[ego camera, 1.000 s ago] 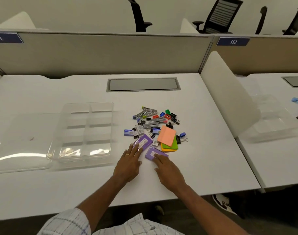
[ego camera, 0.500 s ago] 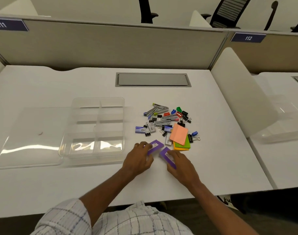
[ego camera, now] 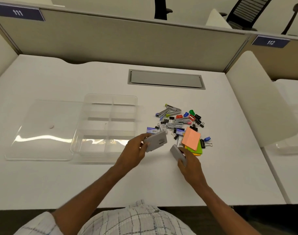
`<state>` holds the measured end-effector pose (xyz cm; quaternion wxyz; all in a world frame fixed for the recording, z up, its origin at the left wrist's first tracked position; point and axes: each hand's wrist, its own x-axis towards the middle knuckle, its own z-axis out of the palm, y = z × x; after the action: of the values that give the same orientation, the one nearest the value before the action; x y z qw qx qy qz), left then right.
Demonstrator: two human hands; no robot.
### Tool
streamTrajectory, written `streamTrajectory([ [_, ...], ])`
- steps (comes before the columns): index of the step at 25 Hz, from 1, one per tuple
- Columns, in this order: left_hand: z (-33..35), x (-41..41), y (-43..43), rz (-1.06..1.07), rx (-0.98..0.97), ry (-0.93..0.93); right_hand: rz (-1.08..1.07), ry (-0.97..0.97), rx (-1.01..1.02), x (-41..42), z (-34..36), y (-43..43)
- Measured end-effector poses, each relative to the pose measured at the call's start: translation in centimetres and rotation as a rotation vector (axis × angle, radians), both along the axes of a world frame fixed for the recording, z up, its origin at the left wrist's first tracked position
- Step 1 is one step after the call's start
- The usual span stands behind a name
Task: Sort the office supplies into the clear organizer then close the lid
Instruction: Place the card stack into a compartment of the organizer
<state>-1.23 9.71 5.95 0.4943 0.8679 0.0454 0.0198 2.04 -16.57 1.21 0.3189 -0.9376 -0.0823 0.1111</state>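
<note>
Lower centre, the left hand (ego camera: 133, 150) grips a grey-backed box (ego camera: 156, 141) and the right hand (ego camera: 189, 162) pinches a second box (ego camera: 177, 153). Both lay purple-side up on the desk half a second ago and are now lifted. Left of them the clear organizer (ego camera: 94, 152) stands unfilled, its lid (ego camera: 43, 133) open alongside. The supply pile (ego camera: 180, 121) lies beyond, so sorting is probably just starting.

There were two flat grey rectangular boxes (ego camera: 156, 143), one clear plastic divided organizer tray (ego camera: 136, 112) and one clear flat lid (ego camera: 43, 133). Three coloured sticky-note pads (ego camera: 190, 139) showed: salmon, green, orange. Two small blue-and-white cartons (ego camera: 150, 130) lay among black and coloured binder clips (ego camera: 197, 117), too tangled to count.
</note>
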Motion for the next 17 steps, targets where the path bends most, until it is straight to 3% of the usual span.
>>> streamTrajectory([
  [4,1.2,-0.3,5.0,0.068,-0.006,-0.016,0.002,-0.017,0.052,0.6,0.0,0.0],
  [9,0.8,-1.0,10.6,0.023,0.315,0.13,-0.01,-0.07,0.091,1.4,0.1,0.1],
  [14,0.4,0.0,12.3,0.036,0.409,0.192,-0.02,-0.046,0.069,1.9,-0.2,0.4],
  [17,-0.4,0.4,12.0,-0.083,0.458,0.274,-0.002,-0.051,0.069,2.1,-0.2,0.4],
])
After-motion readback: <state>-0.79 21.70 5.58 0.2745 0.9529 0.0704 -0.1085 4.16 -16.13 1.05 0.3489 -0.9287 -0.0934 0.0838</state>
